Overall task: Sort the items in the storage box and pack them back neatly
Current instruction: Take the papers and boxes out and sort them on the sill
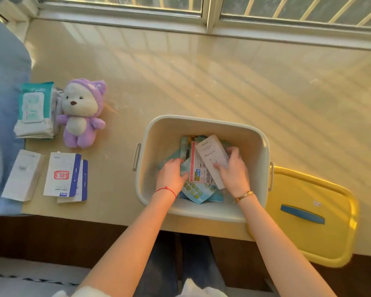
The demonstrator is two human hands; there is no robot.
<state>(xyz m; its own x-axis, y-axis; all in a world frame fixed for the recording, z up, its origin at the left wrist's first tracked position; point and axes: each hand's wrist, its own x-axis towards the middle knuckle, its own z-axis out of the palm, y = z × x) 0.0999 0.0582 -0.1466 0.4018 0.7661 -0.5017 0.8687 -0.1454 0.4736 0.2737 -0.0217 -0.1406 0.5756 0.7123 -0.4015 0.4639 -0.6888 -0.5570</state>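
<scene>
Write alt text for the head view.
Both hands, left hand and right hand, gather paper packets inside a cream storage box. Its yellow lid lies right; plush toy, wipes and boxes left.
</scene>
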